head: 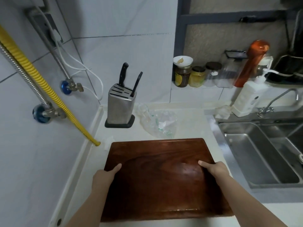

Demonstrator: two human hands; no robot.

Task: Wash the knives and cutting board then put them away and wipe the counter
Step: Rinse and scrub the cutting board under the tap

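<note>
Head view: the board (160,174) lies flat on the surface (188,122) in the lower middle of the frame, directly between the hands. Its long axis runs from the bottom of the frame toward the top, tilted slightly to the left. The left hand (105,176) grips the board's left edge, thumb on top, fingers hidden beneath. The right hand (214,169) grips the right edge the same way. Both sit at about mid-length, equally near. The sink (262,154) lies to the right of the frame, just beside the board's right edge, so the right hand is the nearer one to it. The knife block (119,105) stands above the board, at upper middle-left, with two handles sticking out.
</note>
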